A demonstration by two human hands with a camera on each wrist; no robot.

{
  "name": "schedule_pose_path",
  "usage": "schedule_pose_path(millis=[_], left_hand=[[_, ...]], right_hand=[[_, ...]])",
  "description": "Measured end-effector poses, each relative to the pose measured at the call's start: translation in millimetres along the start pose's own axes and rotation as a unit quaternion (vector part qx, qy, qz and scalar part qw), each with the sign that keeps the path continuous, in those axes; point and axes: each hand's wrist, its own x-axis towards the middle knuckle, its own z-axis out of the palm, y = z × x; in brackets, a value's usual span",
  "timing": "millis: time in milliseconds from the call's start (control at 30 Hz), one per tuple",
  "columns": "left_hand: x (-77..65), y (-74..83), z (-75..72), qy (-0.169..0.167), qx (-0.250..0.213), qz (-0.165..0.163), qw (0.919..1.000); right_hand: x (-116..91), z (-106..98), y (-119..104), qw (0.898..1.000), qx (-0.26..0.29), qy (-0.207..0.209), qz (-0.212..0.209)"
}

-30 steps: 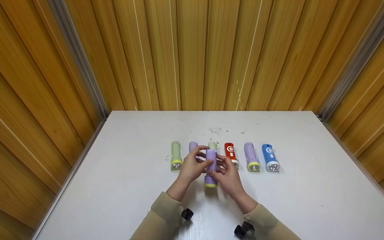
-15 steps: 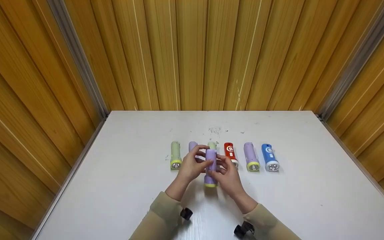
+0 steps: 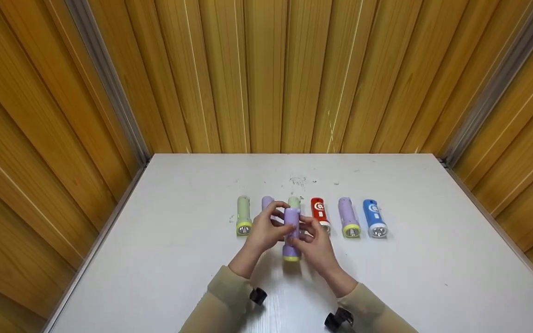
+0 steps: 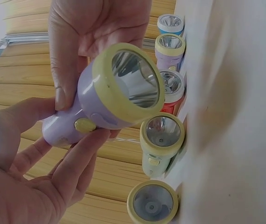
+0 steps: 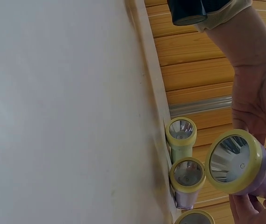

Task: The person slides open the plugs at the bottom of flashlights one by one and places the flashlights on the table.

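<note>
A purple flashlight (image 3: 291,217) with a yellow rim is held off the white table (image 3: 192,259) between both hands, lens end toward the person. My left hand (image 3: 265,229) grips it from the left side, thumb on top. From the right, my right hand (image 3: 318,245) pinches it, its thumb across the body. In the left wrist view the flashlight's yellow switch (image 4: 84,125) shows near the left fingers. Its reflector (image 5: 230,158) faces the right wrist camera; no glow is visible there. Behind the hands, a purple flashlight (image 3: 268,202) and a pale green flashlight (image 3: 294,202) are partly hidden.
Other flashlights lie in the same row, lenses toward the person: a green one (image 3: 244,212) at the left end, then a red one (image 3: 318,208), a purple one (image 3: 348,215) and a blue one (image 3: 374,215) to the right. Wood-patterned walls (image 3: 266,78) enclose the table.
The held flashlight has shifted very slightly left and toward the person. Both hands keep nearly the same place and grip, and the row of flashlights stays put.
</note>
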Motion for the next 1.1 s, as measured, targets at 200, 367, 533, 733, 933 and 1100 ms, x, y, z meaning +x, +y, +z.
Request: schedule_pose_path(millis=[200, 367, 533, 733, 933, 1100], left_hand=[[-0.3, 1.0, -0.5, -0.002, -0.006, -0.004, 1.0000], [0.1, 1.3, -0.5, 0.000, -0.011, 0.002, 0.9999], [0.3, 1.1, -0.2, -0.001, -0.020, 0.008, 0.9998], [0.4, -1.2, 0.6, 0.001, -0.022, 0.013, 0.9997], [0.4, -1.8, 0.9, 0.006, -0.010, 0.011, 0.9999], [-0.9, -0.1, 0.9, 0.008, 0.000, 0.018, 0.9998]], right_hand=[[0.1, 0.2, 1.0, 1.000, -0.001, 0.001, 0.005], [0.4, -0.2, 1.7, 1.000, -0.006, 0.002, -0.003], [0.7, -0.5, 2.1, 1.000, -0.003, -0.001, -0.016], [0.3, -0.5, 0.5, 1.000, -0.006, -0.002, -0.007], [-0.3, -0.6, 0.2, 1.000, -0.010, -0.002, 0.000], [-0.3, -0.8, 1.2, 1.000, -0.023, -0.002, 0.001]])
